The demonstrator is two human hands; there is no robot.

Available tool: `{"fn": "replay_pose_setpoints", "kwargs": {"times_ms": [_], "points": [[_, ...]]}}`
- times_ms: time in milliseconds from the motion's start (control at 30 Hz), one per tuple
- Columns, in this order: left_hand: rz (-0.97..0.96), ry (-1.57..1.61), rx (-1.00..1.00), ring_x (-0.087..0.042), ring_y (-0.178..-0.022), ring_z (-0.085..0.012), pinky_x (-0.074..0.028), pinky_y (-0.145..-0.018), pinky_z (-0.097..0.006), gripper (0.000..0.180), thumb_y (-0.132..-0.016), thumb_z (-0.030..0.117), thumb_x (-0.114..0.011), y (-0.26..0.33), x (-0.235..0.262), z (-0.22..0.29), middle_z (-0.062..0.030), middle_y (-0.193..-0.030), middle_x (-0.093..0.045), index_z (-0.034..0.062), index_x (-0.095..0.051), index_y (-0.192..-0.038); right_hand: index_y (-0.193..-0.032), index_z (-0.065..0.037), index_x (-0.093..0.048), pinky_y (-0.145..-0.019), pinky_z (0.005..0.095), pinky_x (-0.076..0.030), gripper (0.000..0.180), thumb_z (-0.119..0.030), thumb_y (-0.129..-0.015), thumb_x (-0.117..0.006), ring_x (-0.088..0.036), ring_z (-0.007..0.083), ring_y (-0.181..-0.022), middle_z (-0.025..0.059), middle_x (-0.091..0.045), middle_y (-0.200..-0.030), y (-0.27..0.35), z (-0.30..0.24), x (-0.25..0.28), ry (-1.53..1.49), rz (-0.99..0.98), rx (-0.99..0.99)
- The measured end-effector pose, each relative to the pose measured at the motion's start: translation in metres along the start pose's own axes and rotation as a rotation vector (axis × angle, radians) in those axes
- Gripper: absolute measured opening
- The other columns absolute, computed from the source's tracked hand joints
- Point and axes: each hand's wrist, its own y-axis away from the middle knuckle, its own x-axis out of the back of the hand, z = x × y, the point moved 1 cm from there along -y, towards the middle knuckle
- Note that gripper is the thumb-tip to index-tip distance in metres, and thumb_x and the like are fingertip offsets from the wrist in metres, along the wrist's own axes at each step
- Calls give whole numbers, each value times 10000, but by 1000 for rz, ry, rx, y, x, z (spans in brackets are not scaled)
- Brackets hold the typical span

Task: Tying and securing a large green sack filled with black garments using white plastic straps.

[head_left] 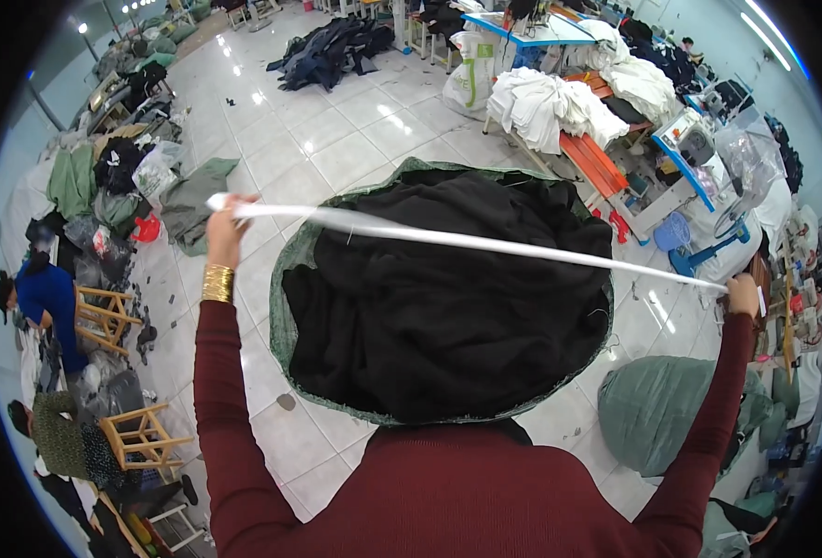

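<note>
A long white strip of cloth [485, 244] stretches between my two hands, across and above a big green woven sack [285, 321]. My left hand [228, 232], below a gold bangle, is closed round the strip's left end, a short bit of which sticks out past the fingers. On the far side, my right hand [744, 295] grips the other end; its fingers are partly hidden. The strip is blurred near the left hand. Black fabric [457, 307] fills the wide-open sack, heaped in folds up to the rim.
A stuffed green sack [657, 409] stands at the right. White garments [560, 104] lie on an orange bench [592, 163], with a sewing table [527, 33] behind. Dark clothes [332, 51] are piled on the tiled floor. Two people sit at the left beside wooden stools [141, 437].
</note>
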Motion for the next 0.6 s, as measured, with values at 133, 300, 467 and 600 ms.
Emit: {"fn": "replay_pose_setpoints", "kwargs": {"times_ms": [133, 300, 467, 600], "points": [[-529, -145, -206, -535, -911, -146, -410, -802, -260, 251, -890, 248, -423, 56, -143, 86, -72, -963, -609, 38, -548, -942, -998, -44, -558, -841, 367, -405, 412, -219, -646, -685, -492, 297, -1005, 161, -537, -1045, -3, -216, 81, -264, -29, 446], [-722, -360, -688, -499, -811, -124, -382, -753, -226, 180, -849, 106, -467, 93, -261, 120, -42, -878, -486, 15, -584, -950, -1218, 14, -399, -987, 320, -272, 627, -256, -724, -676, -403, 242, -1158, 160, -467, -1200, 84, -451, 156, -1332, -464, 952], [-564, -391, -737, -498, -828, -81, -405, -722, -227, 211, -845, 157, -518, 64, -249, 148, -16, -912, -556, 37, -585, -1005, -854, -19, -605, -512, 225, -379, 199, -126, -850, -437, -481, 67, -561, 9, -516, -590, 44, -466, 159, -1670, -701, 639], [-348, -659, -520, -514, -867, -133, -408, -770, -256, 260, -831, 228, -546, 27, -147, 101, -57, -917, -580, 48, -576, -1016, -972, -107, -592, -590, 260, -434, 207, -111, -781, -513, -586, 175, -645, 69, -624, -774, 39, -467, 128, -1335, -226, 832]]}}
